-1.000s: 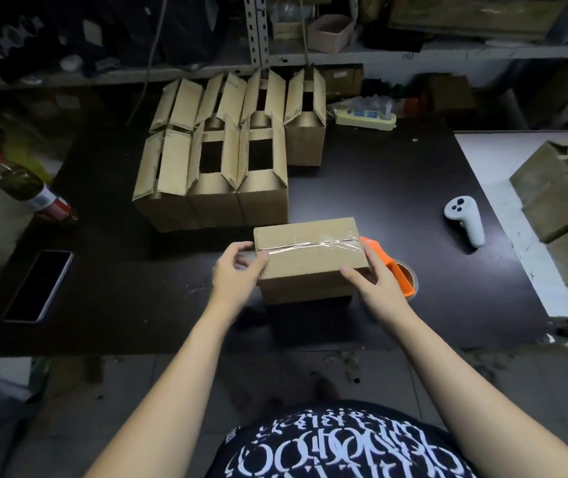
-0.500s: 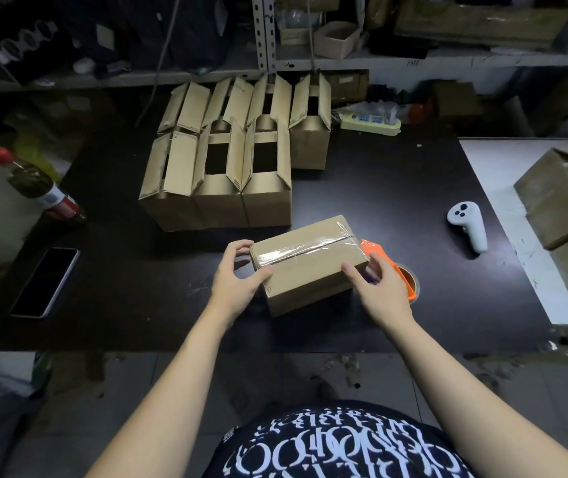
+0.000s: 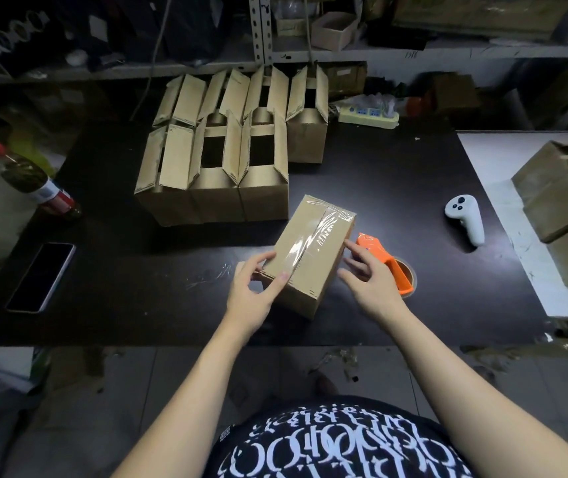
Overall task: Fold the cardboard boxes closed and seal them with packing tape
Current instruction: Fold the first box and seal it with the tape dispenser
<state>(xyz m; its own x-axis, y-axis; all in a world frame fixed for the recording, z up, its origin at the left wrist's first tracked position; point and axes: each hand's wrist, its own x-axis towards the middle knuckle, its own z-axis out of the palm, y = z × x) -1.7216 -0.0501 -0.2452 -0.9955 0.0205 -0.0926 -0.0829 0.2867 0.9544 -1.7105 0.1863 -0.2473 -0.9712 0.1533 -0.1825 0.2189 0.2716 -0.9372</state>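
One box (image 3: 313,257) at table (image 3: 120,288) front-centre is taped along its top seam, L hand (image 3: 251,294) pinching its near corner w/ thumb on the tape end, R hand (image 3: 372,281) fingers straight against its side; open-flapped boxes (image 3: 220,160) behind are still unsealed.

This is a packing room or small stockroom. A dark worktop (image 3: 379,160) carries a block of open cardboard boxes (image 3: 213,201) with their flaps standing up, a taped box (image 3: 310,257) and, just beside it, an orange tape dispenser (image 3: 384,260). More closed boxes (image 3: 558,208) are piled on a white table (image 3: 503,188) to the right. Behind, slotted-angle metal shelving (image 3: 258,29) holds cartons and clutter, with a power strip (image 3: 368,115) at the worktop's far edge. Scraps litter the tiled floor (image 3: 103,391).
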